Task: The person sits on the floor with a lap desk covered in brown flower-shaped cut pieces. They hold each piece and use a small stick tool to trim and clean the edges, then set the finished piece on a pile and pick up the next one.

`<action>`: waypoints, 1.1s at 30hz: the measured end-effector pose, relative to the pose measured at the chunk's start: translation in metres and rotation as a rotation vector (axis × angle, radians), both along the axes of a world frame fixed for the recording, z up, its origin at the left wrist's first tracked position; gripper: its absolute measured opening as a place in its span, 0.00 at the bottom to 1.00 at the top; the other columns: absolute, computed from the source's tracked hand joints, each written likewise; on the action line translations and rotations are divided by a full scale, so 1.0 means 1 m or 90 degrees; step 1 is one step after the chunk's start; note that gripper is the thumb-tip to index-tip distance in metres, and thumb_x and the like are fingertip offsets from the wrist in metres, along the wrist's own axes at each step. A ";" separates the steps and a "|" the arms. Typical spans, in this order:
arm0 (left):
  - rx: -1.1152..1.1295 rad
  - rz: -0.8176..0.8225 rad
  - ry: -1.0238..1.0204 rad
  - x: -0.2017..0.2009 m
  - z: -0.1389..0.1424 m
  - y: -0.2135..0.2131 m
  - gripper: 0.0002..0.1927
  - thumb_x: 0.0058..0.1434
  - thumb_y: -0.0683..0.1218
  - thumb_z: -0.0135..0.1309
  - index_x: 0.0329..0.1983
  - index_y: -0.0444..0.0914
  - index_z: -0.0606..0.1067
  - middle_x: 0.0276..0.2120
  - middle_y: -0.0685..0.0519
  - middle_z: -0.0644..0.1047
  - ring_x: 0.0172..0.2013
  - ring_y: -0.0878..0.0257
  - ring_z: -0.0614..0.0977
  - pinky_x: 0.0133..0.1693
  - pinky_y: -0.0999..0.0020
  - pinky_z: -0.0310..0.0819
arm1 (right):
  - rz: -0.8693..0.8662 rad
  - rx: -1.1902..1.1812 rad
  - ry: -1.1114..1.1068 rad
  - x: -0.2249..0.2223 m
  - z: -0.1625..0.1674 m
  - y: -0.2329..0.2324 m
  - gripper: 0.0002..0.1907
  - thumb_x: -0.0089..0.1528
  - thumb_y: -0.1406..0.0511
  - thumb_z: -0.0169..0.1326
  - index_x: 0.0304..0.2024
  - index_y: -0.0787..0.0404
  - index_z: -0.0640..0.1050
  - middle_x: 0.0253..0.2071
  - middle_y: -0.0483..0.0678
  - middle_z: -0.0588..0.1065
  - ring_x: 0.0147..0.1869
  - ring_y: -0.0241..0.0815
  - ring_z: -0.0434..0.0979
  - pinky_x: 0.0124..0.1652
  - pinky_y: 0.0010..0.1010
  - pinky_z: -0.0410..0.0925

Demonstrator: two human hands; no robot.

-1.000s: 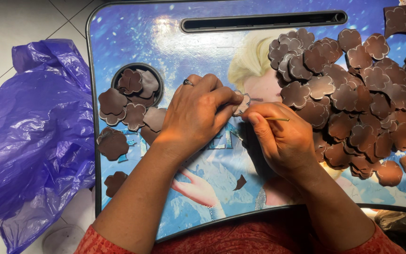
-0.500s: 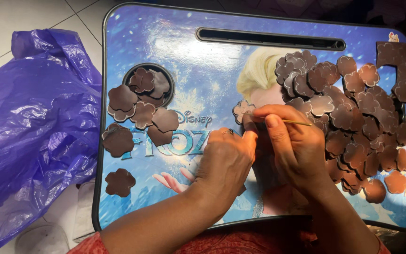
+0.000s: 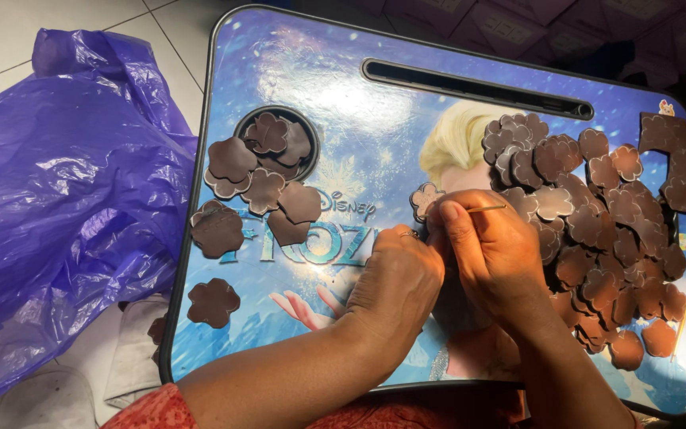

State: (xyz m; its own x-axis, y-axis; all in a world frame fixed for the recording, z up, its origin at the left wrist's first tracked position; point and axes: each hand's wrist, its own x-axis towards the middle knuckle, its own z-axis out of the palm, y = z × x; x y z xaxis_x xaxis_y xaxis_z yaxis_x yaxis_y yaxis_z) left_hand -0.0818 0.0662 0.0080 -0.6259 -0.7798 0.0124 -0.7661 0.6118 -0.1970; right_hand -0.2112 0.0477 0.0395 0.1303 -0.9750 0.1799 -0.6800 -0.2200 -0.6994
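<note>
My right hand (image 3: 490, 250) pinches a thin wooden stick (image 3: 487, 209) whose tip points right, over a blue printed lap tray (image 3: 343, 95). Pressed against it from the left is my left hand (image 3: 395, 278), fingers curled and wearing a ring; what it grips is hidden. A brown flower-shaped cutout (image 3: 423, 199) lies just above both hands. To the right spreads a large heap of brown flower cutouts (image 3: 597, 222). A smaller group of brown cutouts (image 3: 260, 179) lies at the left, partly in the tray's round cup recess.
A crumpled purple plastic bag (image 3: 65, 183) lies on the tiled floor left of the tray. One single brown cutout (image 3: 213, 302) sits near the tray's lower left edge. A long slot (image 3: 478, 86) runs along the tray's top. Brown sheet scrap (image 3: 672, 151) rests at the far right.
My left hand has drawn back from the upper middle of the tray toward me and now sits against my right hand. The view has shifted, showing more of the tray's top.
</note>
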 end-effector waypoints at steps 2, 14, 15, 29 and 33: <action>-0.021 0.016 0.017 -0.001 -0.001 0.000 0.09 0.52 0.54 0.59 0.29 0.47 0.76 0.21 0.60 0.74 0.28 0.65 0.76 0.30 0.66 0.60 | -0.010 0.012 0.014 0.001 0.001 -0.002 0.10 0.71 0.66 0.50 0.40 0.64 0.79 0.35 0.48 0.79 0.37 0.38 0.80 0.39 0.28 0.72; -0.002 -0.001 -0.006 -0.001 -0.001 -0.001 0.10 0.51 0.54 0.59 0.33 0.47 0.77 0.21 0.61 0.74 0.28 0.66 0.74 0.28 0.67 0.58 | -0.047 -0.065 0.015 0.008 -0.008 -0.005 0.09 0.72 0.65 0.51 0.40 0.64 0.78 0.33 0.49 0.79 0.35 0.40 0.81 0.36 0.30 0.72; -0.017 -0.002 -0.008 -0.001 -0.001 -0.001 0.10 0.50 0.54 0.59 0.34 0.47 0.77 0.20 0.62 0.74 0.27 0.66 0.74 0.28 0.67 0.58 | -0.042 -0.082 0.034 0.008 -0.008 -0.005 0.09 0.72 0.65 0.52 0.41 0.64 0.78 0.34 0.49 0.80 0.36 0.41 0.81 0.37 0.30 0.72; 0.010 -0.006 0.010 0.004 0.003 0.000 0.10 0.52 0.54 0.58 0.33 0.45 0.78 0.22 0.58 0.75 0.29 0.63 0.74 0.30 0.66 0.60 | 0.002 -0.173 0.067 0.006 -0.015 -0.005 0.09 0.74 0.65 0.52 0.43 0.63 0.80 0.42 0.49 0.81 0.46 0.44 0.82 0.47 0.31 0.73; 0.052 -0.005 0.075 0.013 0.003 -0.005 0.43 0.44 0.55 0.59 0.62 0.29 0.73 0.25 0.56 0.74 0.30 0.60 0.75 0.34 0.64 0.64 | -0.062 -0.103 -0.097 -0.003 -0.019 -0.003 0.12 0.76 0.65 0.48 0.44 0.66 0.79 0.41 0.49 0.80 0.43 0.39 0.81 0.48 0.30 0.74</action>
